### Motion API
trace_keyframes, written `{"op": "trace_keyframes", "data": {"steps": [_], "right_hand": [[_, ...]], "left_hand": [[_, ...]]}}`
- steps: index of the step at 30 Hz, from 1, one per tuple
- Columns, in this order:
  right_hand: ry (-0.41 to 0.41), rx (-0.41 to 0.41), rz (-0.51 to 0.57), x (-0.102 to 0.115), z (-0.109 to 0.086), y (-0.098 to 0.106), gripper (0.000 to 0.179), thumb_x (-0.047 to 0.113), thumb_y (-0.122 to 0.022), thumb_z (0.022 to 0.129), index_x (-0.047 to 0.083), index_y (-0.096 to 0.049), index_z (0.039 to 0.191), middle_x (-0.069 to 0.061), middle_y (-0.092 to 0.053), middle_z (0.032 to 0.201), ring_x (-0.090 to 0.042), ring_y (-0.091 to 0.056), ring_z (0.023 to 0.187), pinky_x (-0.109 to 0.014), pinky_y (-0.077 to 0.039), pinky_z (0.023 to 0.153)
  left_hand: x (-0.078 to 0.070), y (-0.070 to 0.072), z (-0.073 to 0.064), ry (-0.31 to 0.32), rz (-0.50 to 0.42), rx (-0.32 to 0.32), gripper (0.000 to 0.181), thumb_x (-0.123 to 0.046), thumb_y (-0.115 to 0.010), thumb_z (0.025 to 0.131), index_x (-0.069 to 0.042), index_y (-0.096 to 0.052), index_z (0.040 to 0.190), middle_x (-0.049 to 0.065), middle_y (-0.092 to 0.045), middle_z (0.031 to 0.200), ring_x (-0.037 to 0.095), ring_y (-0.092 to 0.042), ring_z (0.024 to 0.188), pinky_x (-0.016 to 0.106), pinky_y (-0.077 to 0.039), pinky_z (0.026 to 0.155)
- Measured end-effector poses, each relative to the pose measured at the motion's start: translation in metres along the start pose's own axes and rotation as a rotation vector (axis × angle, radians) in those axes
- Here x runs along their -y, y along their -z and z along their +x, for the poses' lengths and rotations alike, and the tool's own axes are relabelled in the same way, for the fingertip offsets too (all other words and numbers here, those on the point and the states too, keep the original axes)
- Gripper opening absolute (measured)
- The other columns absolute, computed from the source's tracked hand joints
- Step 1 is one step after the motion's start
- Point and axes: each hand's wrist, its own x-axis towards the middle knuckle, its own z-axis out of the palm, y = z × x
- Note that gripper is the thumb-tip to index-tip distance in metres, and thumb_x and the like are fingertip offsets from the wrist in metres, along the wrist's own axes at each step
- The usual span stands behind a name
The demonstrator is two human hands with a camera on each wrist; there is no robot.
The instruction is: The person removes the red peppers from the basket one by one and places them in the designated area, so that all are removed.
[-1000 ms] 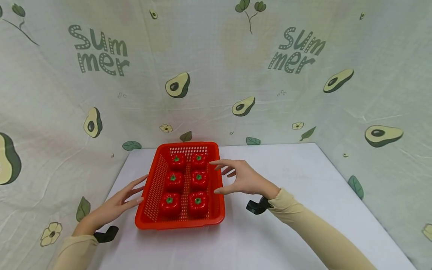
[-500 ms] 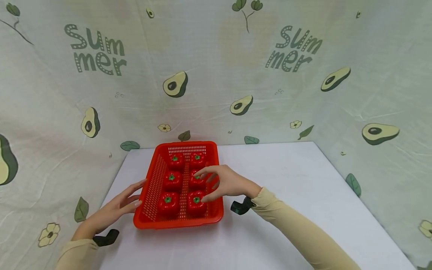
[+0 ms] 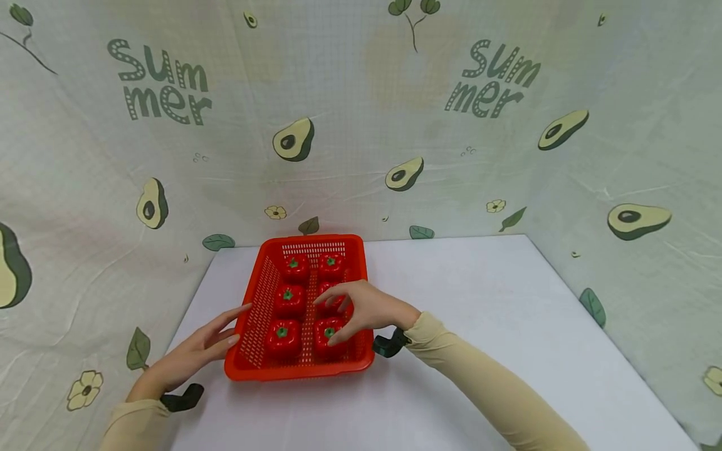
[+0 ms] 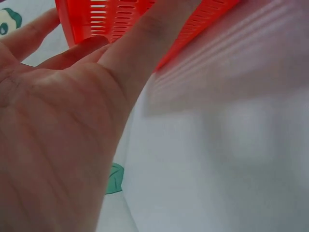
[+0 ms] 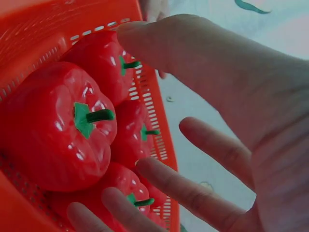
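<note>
A red plastic basket [image 3: 299,374] stands on the white table, holding several glossy red bell peppers with green stems in two columns. My left hand [image 3: 188,357] rests against the basket's left rim, fingers extended; in the left wrist view its fingers lie along the slotted wall [image 4: 116,19]. Over the right column hovers my right hand [image 3: 372,307], thumb and fingers spread. Its thumb is by the front right pepper [image 3: 323,348], and its fingers partly hide the middle right pepper [image 3: 326,288]. In the right wrist view a large pepper [image 5: 43,130] lies beside the spread fingers, none gripped.
The white tabletop [image 3: 462,294] stretches to the right of the basket. A pale curtain [image 3: 350,100] printed with avocados and leaves encloses the back and sides. Each wrist wears a black camera mount, such as the right mount [image 3: 389,344].
My right hand has moved left from beside the basket's right rim to above the right column of peppers. The left hand stays at the left rim, and the basket has hardly moved.
</note>
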Motion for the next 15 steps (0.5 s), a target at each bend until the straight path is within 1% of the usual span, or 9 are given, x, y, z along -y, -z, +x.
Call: {"op": "trace_keyframes", "data": {"steps": [2, 5, 9, 12, 15], "right_hand": [[-0.005, 0.001, -0.020, 0.000, 0.002, -0.002, 0.063, 0.031, -0.091, 0.071, 0.024, -0.065, 0.128, 0.006, -0.063, 0.116, -0.033, -0.061, 0.108, -0.033, -0.059, 0.077], [-0.015, 0.007, -0.057, 0.001, 0.004, -0.004, 0.062, 0.032, -0.091, 0.071, 0.024, -0.065, 0.127, 0.008, -0.062, 0.114, -0.030, -0.059, 0.110, -0.029, -0.057, 0.077], [-0.027, 0.025, -0.068, 0.001, 0.006, -0.008, 0.062, 0.031, -0.091, 0.071, 0.022, -0.065, 0.127, 0.008, -0.062, 0.114, -0.028, -0.058, 0.113, -0.029, -0.056, 0.081], [-0.034, 0.039, -0.044, 0.000, 0.007, -0.011, 0.061, 0.027, -0.091, 0.073, 0.020, -0.066, 0.127, 0.003, -0.063, 0.116, -0.028, -0.057, 0.114, -0.031, -0.056, 0.084], [-0.045, 0.049, -0.038, -0.002, 0.008, -0.014, 0.060, 0.026, -0.090, 0.074, 0.017, -0.066, 0.128, -0.001, -0.064, 0.119, -0.026, -0.056, 0.115, -0.028, -0.055, 0.083]], "left_hand": [[0.000, -0.001, 0.000, 0.015, -0.008, -0.007, 0.058, -0.021, -0.049, 0.106, -0.035, -0.025, 0.157, 0.007, -0.026, 0.160, 0.031, -0.047, 0.134, 0.045, -0.054, 0.093], [0.000, -0.002, 0.001, 0.030, -0.020, -0.013, 0.058, -0.022, -0.049, 0.106, -0.036, -0.026, 0.157, 0.007, -0.027, 0.159, 0.036, -0.045, 0.134, 0.044, -0.054, 0.093], [0.001, -0.004, 0.001, 0.033, -0.025, -0.022, 0.057, -0.022, -0.049, 0.106, -0.037, -0.026, 0.156, 0.007, -0.025, 0.160, 0.039, -0.042, 0.136, 0.044, -0.054, 0.093], [0.000, -0.005, 0.000, 0.032, -0.026, -0.027, 0.057, -0.023, -0.049, 0.106, -0.038, -0.026, 0.156, 0.006, -0.024, 0.160, 0.039, -0.041, 0.137, 0.045, -0.053, 0.094], [-0.001, -0.007, -0.001, 0.038, -0.038, -0.024, 0.057, -0.023, -0.049, 0.106, -0.038, -0.026, 0.156, 0.005, -0.023, 0.160, 0.039, -0.041, 0.136, 0.046, -0.052, 0.094]]}}
